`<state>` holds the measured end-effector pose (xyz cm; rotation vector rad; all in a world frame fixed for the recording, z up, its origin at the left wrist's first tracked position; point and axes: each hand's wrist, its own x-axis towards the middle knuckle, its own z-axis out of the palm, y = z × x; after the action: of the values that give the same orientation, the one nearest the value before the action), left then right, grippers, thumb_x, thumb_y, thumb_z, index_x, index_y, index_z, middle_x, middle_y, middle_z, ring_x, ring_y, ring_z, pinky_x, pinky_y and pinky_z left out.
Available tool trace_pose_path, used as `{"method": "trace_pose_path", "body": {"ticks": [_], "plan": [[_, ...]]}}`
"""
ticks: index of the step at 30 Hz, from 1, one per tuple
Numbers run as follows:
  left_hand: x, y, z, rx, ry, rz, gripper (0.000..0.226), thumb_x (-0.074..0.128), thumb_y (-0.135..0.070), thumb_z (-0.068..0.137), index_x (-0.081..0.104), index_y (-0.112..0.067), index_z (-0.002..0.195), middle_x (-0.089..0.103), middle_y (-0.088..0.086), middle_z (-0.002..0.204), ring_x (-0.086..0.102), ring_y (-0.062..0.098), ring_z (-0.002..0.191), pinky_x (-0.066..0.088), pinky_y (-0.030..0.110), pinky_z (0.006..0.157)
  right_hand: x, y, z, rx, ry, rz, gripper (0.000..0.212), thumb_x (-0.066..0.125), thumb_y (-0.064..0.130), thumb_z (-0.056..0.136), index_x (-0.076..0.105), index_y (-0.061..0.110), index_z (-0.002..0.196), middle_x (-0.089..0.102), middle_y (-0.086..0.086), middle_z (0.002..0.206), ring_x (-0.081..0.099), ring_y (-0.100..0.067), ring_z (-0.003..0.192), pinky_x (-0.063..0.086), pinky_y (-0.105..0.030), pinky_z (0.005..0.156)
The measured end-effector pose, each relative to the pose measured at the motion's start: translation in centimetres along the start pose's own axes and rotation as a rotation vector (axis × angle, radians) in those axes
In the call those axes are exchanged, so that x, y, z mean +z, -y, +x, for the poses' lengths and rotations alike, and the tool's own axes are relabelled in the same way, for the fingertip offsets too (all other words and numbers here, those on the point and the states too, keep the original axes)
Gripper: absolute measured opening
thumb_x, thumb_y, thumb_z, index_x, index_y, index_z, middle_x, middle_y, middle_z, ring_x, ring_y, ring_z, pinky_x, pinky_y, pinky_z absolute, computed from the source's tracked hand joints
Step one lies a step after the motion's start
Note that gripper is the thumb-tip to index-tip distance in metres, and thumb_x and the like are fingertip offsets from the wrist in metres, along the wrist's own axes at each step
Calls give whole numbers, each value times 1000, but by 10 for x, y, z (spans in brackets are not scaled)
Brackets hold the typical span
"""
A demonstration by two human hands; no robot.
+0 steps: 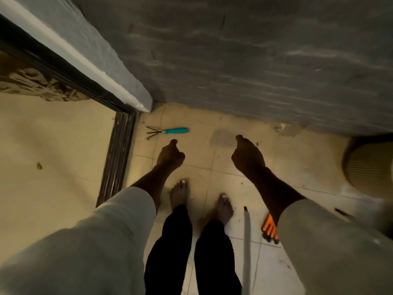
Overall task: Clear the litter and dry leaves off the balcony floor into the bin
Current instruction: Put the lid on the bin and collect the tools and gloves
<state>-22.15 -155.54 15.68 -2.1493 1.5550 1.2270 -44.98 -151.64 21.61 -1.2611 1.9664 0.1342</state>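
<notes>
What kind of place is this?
Likely a home balcony beside a doorway: beige tiled floor under a rough grey wall, a dark door frame, and a teal-handled hand rake on the tiles.

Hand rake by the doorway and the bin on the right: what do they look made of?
The hand rake seems to have dark metal prongs, thin and bent, on a teal handle with a smooth, plastic-looking sheen. The bin looks like beige plastic: its wall shows fine, even ribbing, though blur leaves woven material possible. Both lie on pale tiled floor.
</notes>
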Motion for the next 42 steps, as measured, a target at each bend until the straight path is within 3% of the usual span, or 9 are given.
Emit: {"method": "trace_pose_path", "body": {"ticks": [5,10,14,17,20,26,30,36,42], "plan": [[46,44,123,-41,-49,-52,68,57,-24,95,25,-15,155,52,15,142,53,32,125,44,37,101,69,-3,103,-56,-11,-92,61,49,5,95,26,10,152,46,-16,145,48,-33,130,43,-41,104],[70,61,202,-104,-107,-156,65,53,-32,99,25,-14,155,46,14,148,45,32,133,38,37,110,124,11,174,-148,-11,-127,61,52,3,91,30,8,148,55,-16,131,59,-31,112,51,-38,85],[84,71,233,-169,-181,-316,55,51,-34,99,34,-18,150,53,11,139,56,32,122,50,43,99,150,15,200,-184,-1,-106,61,54,3,91,31,7,148,56,-17,129,60,-31,109,53,-38,87],[85,70,240,-173,-263,-296,36,49,-30,102,53,-9,129,60,9,126,58,25,117,46,24,88,159,10,204,-173,17,-84,61,55,5,92,31,7,148,56,-16,130,60,-31,111,54,-39,91],[84,64,230,-198,-306,-381,26,51,-28,100,63,-9,113,66,5,111,64,21,101,51,27,86,154,5,192,-106,30,-78,61,53,8,95,29,9,150,54,-15,135,58,-29,117,51,-38,94],[66,21,151,-207,-134,-759,13,61,-10,94,65,-12,106,70,12,105,70,24,80,58,35,73,109,13,124,-2,18,-2,57,51,8,94,32,10,148,54,-14,134,58,-29,118,49,-38,95],[22,-35,57,-234,79,-913,38,64,5,89,41,-21,106,65,14,96,65,20,67,59,34,68,48,22,45,115,-9,125,57,48,5,95,31,11,149,55,-14,133,58,-30,117,51,-39,95],[-55,-113,-74,-119,362,-744,21,55,2,94,61,-9,112,66,15,100,66,21,81,58,31,67,-39,31,-79,288,-129,356,56,45,3,93,34,11,147,56,-15,134,56,-31,118,48,-38,95],[-114,-172,-219,107,432,-579,29,56,9,89,52,-20,86,64,11,74,63,15,49,43,19,40,-119,29,-224,430,-300,476,59,46,5,90,35,14,148,54,-16,137,56,-35,121,51,-44,95]]}}
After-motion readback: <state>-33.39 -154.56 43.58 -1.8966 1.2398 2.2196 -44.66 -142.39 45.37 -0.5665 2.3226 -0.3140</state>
